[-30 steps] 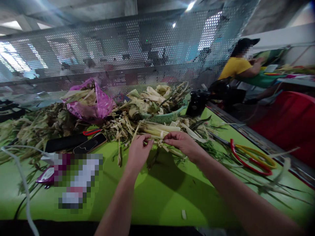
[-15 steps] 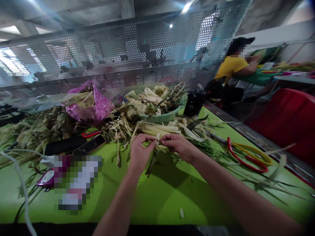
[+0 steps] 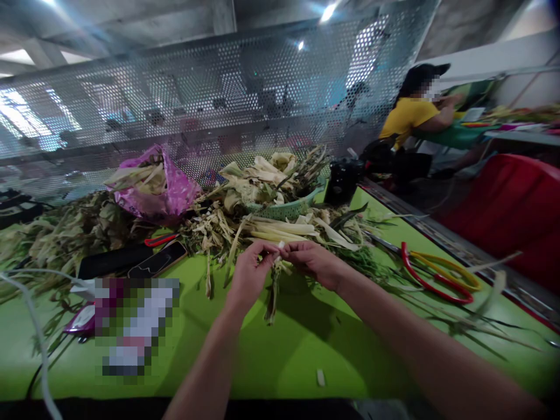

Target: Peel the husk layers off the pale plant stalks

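Both hands meet over the green table (image 3: 271, 361), pinching a small bundle of dried husk strips (image 3: 272, 294). My left hand (image 3: 248, 273) grips it from the left with thumb and fingertips. From the right, my right hand (image 3: 315, 262) pinches at the pale top of the same bundle. The bundle's darker ends hang down below my fingers. Just behind my hands lie long pale husk strips (image 3: 284, 228). How the strip is wrapped between the fingertips is too small to make out.
A green basket (image 3: 284, 210) heaped with dry husks stands behind, beside a pink plastic bag (image 3: 179, 189) of husks. Scissors with red and yellow handles (image 3: 437, 274) lie at right. A phone (image 3: 157, 259) lies left, near a white cable (image 3: 32, 326). A person in yellow (image 3: 409, 119) sits beyond.
The bundle's hanging ends have swung to a more upright position and show paler. Both hands stay close together, with only slight finger movement. The view has shifted slightly.
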A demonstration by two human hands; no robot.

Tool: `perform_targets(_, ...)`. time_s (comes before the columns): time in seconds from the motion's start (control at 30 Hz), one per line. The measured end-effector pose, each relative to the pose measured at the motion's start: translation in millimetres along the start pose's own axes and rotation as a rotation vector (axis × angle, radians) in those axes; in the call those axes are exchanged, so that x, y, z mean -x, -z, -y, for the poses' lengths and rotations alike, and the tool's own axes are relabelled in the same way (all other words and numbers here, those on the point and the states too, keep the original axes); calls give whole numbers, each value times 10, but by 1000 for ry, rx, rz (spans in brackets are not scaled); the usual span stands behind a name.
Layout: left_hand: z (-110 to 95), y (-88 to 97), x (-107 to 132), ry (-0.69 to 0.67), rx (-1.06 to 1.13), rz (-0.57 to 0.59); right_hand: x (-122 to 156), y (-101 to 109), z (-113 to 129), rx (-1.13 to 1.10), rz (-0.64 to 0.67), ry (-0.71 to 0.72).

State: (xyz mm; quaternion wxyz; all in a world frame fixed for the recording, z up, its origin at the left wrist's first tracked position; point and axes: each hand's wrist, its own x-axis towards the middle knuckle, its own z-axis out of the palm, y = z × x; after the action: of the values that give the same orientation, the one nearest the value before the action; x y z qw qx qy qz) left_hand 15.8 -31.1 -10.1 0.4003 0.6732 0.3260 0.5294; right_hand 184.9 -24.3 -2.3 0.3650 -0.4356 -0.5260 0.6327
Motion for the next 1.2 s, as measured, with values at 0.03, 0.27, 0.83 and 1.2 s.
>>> perform_targets(0.03,5,1,1,1,-28,0,-10,0,-10,41,-13,20)
perform_targets(0.27,70,23,4,73,-199,11,-18,83,0,649,-160,260)
perform_targets(0.83,117,-8,-5,296,-182,37,171,2,221,969,-197,651)
perform_targets(1.2,217,-55,11,330,-55,129,124,-48,116,966,-182,689)
